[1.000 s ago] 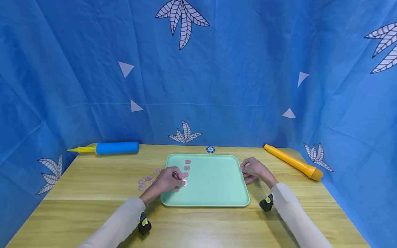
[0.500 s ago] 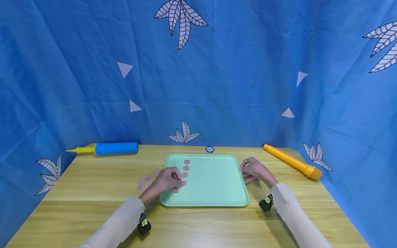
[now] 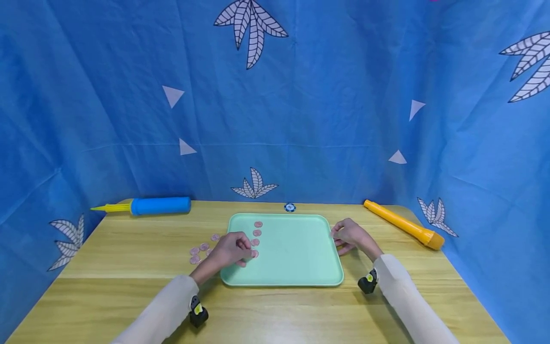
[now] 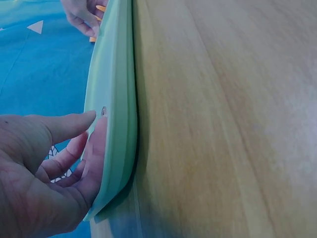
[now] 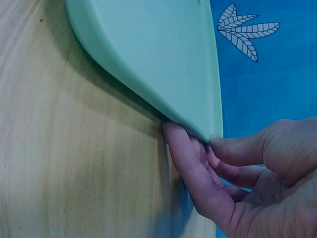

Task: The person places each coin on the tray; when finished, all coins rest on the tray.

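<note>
L hand [image 3: 229, 248] was at frontmost coin [image 3: 255, 253] in col. of 4, L side of tray [image 3: 296, 258]; pinched or not, couldn't be told. R hand [image 3: 349, 233] gripped tray's R rim; other coins [image 3: 204, 247] lay L of tray.

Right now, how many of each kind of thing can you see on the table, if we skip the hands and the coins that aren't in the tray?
Tray: 1
Coins showing in the tray: 4
Blue-and-yellow pump: 1
Orange microphone: 1
Blue-and-white chip: 1
Total: 8
</note>
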### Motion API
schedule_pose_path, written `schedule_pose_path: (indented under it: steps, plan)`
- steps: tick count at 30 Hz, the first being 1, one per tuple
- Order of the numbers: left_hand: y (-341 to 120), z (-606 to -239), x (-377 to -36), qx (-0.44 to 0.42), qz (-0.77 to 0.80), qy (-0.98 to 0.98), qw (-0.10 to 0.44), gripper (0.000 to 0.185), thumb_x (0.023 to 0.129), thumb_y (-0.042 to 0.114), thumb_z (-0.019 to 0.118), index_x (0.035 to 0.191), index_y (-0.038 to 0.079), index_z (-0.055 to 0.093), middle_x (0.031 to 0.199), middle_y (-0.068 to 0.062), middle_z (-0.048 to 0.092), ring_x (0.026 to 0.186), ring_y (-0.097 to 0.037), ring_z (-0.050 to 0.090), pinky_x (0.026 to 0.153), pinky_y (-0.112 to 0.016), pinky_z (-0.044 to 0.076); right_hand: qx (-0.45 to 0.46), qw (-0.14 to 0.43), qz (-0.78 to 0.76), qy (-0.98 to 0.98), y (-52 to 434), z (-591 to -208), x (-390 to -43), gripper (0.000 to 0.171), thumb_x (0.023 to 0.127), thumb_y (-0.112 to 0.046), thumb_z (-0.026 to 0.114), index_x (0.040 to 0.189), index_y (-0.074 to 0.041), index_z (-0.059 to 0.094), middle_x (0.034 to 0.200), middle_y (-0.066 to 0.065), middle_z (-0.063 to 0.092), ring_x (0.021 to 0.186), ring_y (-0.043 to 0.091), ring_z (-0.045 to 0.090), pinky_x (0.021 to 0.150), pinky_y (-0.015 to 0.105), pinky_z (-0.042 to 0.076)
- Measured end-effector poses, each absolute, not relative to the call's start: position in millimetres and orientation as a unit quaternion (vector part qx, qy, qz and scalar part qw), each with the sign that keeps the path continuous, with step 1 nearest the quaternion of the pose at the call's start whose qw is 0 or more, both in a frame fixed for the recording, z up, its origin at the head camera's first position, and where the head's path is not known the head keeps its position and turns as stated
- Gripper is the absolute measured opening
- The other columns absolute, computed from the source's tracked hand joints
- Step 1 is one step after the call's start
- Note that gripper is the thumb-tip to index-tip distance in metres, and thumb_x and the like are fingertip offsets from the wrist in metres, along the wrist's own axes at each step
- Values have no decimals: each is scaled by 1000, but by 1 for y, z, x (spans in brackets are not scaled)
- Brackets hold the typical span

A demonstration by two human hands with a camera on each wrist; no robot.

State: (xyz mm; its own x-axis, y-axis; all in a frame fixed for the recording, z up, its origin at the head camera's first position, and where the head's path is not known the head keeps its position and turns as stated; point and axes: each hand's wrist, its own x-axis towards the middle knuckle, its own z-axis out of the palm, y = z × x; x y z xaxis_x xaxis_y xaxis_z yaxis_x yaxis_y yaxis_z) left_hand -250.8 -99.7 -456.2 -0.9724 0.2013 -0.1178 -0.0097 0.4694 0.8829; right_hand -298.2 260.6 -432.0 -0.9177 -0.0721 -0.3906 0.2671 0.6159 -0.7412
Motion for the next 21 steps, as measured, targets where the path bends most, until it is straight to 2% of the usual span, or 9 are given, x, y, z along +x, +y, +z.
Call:
schedule_pose_path:
  steps: [10,16,21]
  plan:
    - [-110,-463,-246,127,542,826,89,6,100,6,69,100,1,66,87,-11,64,63,-18,64,58,-33,59,60,197,-428,880,262,-433,-299,15,107,-2,52,111,7,63,84,12,64,71,18,64,64,37,64]
    - [-117,-463,-250,112,547,829,30,5,100,8,69,102,4,68,95,-8,67,79,-19,63,64,-32,60,57,198,-431,878,262,-433,-298,13,107,-2,52,110,7,61,84,12,63,71,18,62,65,38,64]
    - [-128,-456,-255,101,546,832,-1,12,102,12,69,112,6,67,98,-7,66,90,-24,65,71,-35,60,49,195,-434,878,261,-432,-298,11,106,-2,53,108,6,60,84,11,61,71,18,61,65,39,64]
